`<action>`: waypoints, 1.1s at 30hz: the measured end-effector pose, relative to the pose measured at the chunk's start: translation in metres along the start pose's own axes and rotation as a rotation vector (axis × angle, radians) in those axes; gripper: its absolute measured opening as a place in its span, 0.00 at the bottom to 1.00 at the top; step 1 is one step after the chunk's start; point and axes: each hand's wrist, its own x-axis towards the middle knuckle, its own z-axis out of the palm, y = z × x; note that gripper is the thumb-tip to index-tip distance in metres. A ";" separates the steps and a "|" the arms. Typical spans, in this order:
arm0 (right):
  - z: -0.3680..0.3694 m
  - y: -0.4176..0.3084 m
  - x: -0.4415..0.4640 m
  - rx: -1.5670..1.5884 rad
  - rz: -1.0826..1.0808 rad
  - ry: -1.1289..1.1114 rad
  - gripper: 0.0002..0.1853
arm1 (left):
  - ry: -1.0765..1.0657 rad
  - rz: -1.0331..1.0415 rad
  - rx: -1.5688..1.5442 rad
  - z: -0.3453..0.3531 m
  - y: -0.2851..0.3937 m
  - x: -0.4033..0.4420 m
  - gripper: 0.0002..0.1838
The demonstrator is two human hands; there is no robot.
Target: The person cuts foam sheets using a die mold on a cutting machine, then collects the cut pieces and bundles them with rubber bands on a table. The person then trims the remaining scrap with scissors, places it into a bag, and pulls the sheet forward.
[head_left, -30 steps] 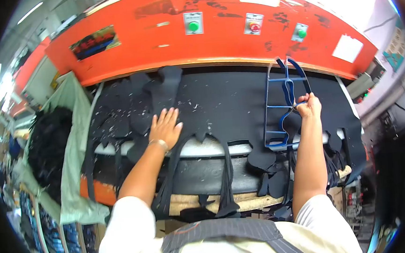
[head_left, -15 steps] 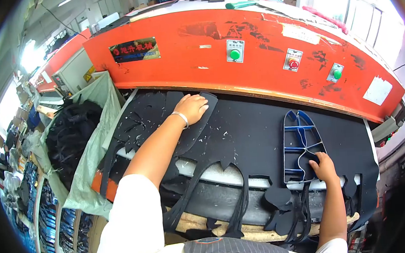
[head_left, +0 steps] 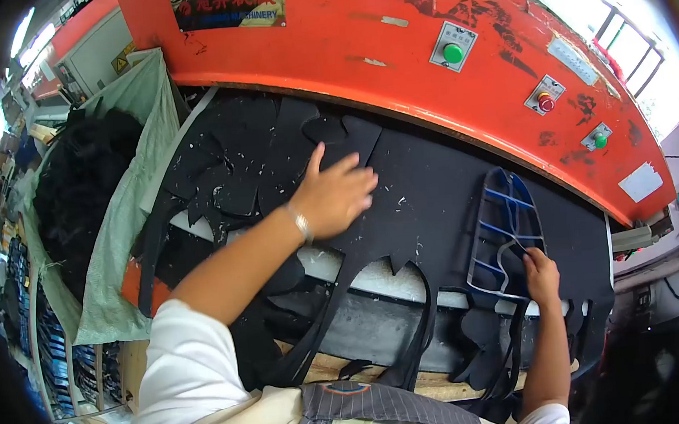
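My left hand is spread, fingers apart, over the black sheet left of centre, holding nothing. Around it lie cut black pieces with small white scraps. On the right, my right hand grips the lower right edge of a blue metal frame with crossbars, which rests on or just above the sheet; any gap is hard to tell. Black strips hang at the sheet's near edge, where white gaps show through.
Behind the sheet runs an orange machine beam with a green button and a red button. A pale green sack of black scraps stands at the left. A wooden bar crosses the front.
The view has shifted. My left hand has come off the far cut piece toward me and opened out. The blue frame now leans a little differently, with my right hand still at its lower right edge.
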 end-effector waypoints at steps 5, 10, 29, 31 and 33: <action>0.041 -0.124 0.011 0.068 -0.010 -0.034 0.13 | -0.019 -0.132 0.021 0.046 0.024 -0.076 0.35; 0.075 -0.189 0.026 0.027 -0.040 -0.022 0.14 | -0.018 -0.219 -0.114 0.042 0.022 -0.076 0.35; 0.073 -0.180 -0.007 0.219 -0.379 0.096 0.36 | 0.084 -0.287 -0.259 0.049 0.018 -0.074 0.30; 0.079 -0.143 -0.011 0.264 -0.310 0.014 0.58 | 0.079 -0.279 -0.234 0.050 0.017 -0.075 0.30; 0.090 -0.130 -0.017 0.134 -0.287 -0.091 0.63 | 0.094 -0.283 -0.239 0.051 0.018 -0.074 0.30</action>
